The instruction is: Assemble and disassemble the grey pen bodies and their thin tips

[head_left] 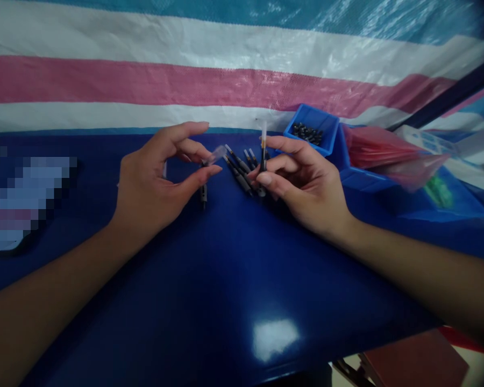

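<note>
My left hand (157, 177) pinches a small clear plastic cap (218, 155) between thumb and a finger, with the index finger raised. Just below it, a black pen-like piece (204, 194) shows partly behind the thumb. My right hand (306, 180) is closed on another slim black pen-like piece (263, 161), held upright, its clear tip pointing up with a little amber colour at the base. Between the hands, several similar black pen-like pieces (237, 174) with pale tips lie on the dark blue table (210, 279); my right fingers hide some of them.
A blue bin (331, 141) behind my right hand contains small black parts (306, 133). Beside it, another blue bin (367, 180) bears red plastic bags (379, 153), and green material (439, 191) lies farther right. A pixelated phone-like object (32, 199) rests at left. Striped sheeting (145, 80) hangs behind.
</note>
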A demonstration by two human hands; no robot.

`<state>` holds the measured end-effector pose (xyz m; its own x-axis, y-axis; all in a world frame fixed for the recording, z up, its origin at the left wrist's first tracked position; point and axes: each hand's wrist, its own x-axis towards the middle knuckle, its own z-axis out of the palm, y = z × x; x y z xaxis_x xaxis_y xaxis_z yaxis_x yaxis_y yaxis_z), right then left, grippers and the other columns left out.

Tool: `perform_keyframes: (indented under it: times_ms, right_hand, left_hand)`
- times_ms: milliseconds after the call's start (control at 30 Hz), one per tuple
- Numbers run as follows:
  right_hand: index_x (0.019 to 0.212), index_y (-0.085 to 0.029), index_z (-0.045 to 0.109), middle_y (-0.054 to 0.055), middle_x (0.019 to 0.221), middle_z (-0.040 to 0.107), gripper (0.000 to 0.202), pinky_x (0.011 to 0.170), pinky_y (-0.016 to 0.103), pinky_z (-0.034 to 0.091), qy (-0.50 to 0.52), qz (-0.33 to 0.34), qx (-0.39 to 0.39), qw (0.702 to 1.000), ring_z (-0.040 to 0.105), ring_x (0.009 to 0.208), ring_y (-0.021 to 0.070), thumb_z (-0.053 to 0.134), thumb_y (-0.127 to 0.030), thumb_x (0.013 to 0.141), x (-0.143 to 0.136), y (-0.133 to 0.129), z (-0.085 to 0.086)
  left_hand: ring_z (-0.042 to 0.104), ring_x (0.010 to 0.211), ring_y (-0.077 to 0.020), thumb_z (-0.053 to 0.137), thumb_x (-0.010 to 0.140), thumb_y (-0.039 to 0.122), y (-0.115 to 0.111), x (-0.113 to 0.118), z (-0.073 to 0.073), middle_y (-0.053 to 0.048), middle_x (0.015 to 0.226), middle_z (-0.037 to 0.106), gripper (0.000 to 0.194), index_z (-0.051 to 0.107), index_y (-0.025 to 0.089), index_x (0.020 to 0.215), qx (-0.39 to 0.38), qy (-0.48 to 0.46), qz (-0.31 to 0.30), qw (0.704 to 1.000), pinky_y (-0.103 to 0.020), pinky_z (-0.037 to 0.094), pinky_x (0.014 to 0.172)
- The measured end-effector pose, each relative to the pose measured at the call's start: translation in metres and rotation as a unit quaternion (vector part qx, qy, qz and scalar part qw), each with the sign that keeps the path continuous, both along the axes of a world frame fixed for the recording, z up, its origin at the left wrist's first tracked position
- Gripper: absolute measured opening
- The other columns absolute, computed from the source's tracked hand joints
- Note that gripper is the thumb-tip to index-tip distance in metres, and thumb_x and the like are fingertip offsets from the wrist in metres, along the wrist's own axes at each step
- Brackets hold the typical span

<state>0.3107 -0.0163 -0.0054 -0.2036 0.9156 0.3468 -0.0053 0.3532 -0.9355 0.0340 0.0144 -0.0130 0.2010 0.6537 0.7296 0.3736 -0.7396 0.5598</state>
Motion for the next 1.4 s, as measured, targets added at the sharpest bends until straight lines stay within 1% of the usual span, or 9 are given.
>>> perform_keyframes:
  times_ms: [100, 167, 300, 433, 667, 833, 1000, 1233, 1400]
  right_hand:
    - [0.140, -0.032, 0.077, 0.001, 0.104, 0.090, 0.049, 0.086, 0.039, 0.074, 0.006, -0.007, -0.003, 1.000, 0.084, 0.092, 0.0218, 0.099, -0.039, 0.097, -0.0007, -0.0008, -0.0003]
    - [0.144, -0.033, 0.075, 0.002, 0.109, 0.091, 0.052, 0.081, 0.039, 0.074, 0.001, -0.010, -0.008, 1.000, 0.085, 0.093, 0.0232, 0.098, -0.041, 0.098, -0.0006, -0.0011, -0.0009]
    - [0.161, -0.036, 0.066, 0.004, 0.117, 0.091, 0.068, 0.071, 0.037, 0.072, -0.007, -0.010, 0.001, 1.000, 0.085, 0.090, 0.0244, 0.096, -0.044, 0.100, 0.0000, -0.0002, -0.0022]
    - [0.177, -0.041, 0.050, 0.004, 0.121, 0.090, 0.086, 0.079, 0.043, 0.075, 0.002, 0.011, 0.017, 1.000, 0.085, 0.089, 0.0250, 0.093, -0.044, 0.102, -0.0007, 0.0019, -0.0040]
    - [0.185, -0.041, 0.034, 0.005, 0.126, 0.087, 0.099, 0.088, 0.043, 0.075, 0.014, 0.024, 0.022, 0.999, 0.083, 0.102, 0.0264, 0.089, -0.052, 0.104, -0.0015, 0.0043, -0.0079]
    - [0.179, -0.041, 0.046, -0.002, 0.093, 0.076, 0.094, 0.085, 0.041, 0.073, -0.003, 0.001, 0.031, 1.000, 0.079, 0.092, 0.0247, 0.095, -0.046, 0.100, -0.0005, 0.0027, -0.0044]
    - [0.168, -0.035, 0.064, 0.000, 0.093, 0.076, 0.075, 0.073, 0.037, 0.072, -0.022, -0.004, 0.029, 0.999, 0.076, 0.079, 0.0217, 0.095, -0.038, 0.100, 0.0000, 0.0005, -0.0027]
    - [0.186, -0.039, 0.036, 0.001, 0.105, 0.083, 0.107, 0.074, 0.035, 0.075, -0.003, 0.041, 0.013, 0.999, 0.083, 0.089, 0.0225, 0.097, -0.043, 0.099, 0.0044, 0.0042, -0.0093]
    - [0.185, -0.042, 0.035, 0.004, 0.117, 0.087, 0.104, 0.079, 0.041, 0.077, 0.013, 0.066, 0.009, 0.998, 0.088, 0.098, 0.0271, 0.096, -0.043, 0.100, 0.0024, 0.0046, -0.0087]
  left_hand:
    - [0.086, 0.115, -0.0260, 0.086, 0.109, 0.042, -0.0015, -0.0004, 0.0011, 0.008, 0.122, 0.088, 0.050, 0.071, 0.044, 0.157, -0.026, 0.010, 0.004, 1.000, -0.053, 0.071, 0.111]
    - [0.087, 0.114, -0.0267, 0.083, 0.111, 0.040, -0.0023, -0.0008, 0.0017, 0.008, 0.128, 0.088, 0.051, 0.070, 0.044, 0.161, -0.011, 0.016, 0.001, 1.000, -0.052, 0.073, 0.107]
    - [0.087, 0.117, -0.0281, 0.076, 0.114, 0.037, -0.0051, -0.0010, 0.0030, 0.006, 0.137, 0.087, 0.060, 0.059, 0.043, 0.171, -0.011, 0.025, 0.004, 1.000, -0.055, 0.073, 0.109]
    - [0.083, 0.127, -0.0253, 0.069, 0.119, 0.033, -0.0070, -0.0003, 0.0026, 0.005, 0.148, 0.082, 0.063, 0.049, 0.047, 0.177, -0.045, 0.007, -0.019, 0.999, -0.054, 0.067, 0.121]
    - [0.085, 0.126, -0.0337, 0.088, 0.106, 0.034, 0.0016, -0.0021, -0.0040, 0.002, 0.128, 0.088, 0.072, 0.060, 0.040, 0.172, -0.006, -0.009, -0.039, 0.999, -0.062, 0.067, 0.118]
    - [0.086, 0.116, -0.0299, 0.091, 0.104, 0.035, -0.0011, -0.0008, 0.0008, 0.004, 0.114, 0.084, 0.064, 0.066, 0.042, 0.163, -0.035, -0.009, -0.027, 0.999, -0.062, 0.069, 0.117]
    - [0.084, 0.096, -0.0277, 0.099, 0.096, 0.035, -0.0007, 0.0010, 0.0018, 0.001, 0.099, 0.079, 0.064, 0.073, 0.029, 0.155, 0.012, -0.018, -0.029, 0.999, -0.056, 0.074, 0.093]
    - [0.085, 0.108, -0.0275, 0.094, 0.102, 0.035, -0.0037, 0.0022, 0.0012, 0.003, 0.113, 0.083, 0.056, 0.073, 0.038, 0.153, -0.043, -0.034, -0.035, 0.998, -0.053, 0.075, 0.104]
    - [0.084, 0.127, -0.0284, 0.084, 0.109, 0.023, -0.0049, 0.0015, 0.0010, 0.002, 0.127, 0.086, 0.058, 0.066, 0.034, 0.163, -0.044, -0.037, -0.068, 0.996, -0.052, 0.072, 0.118]
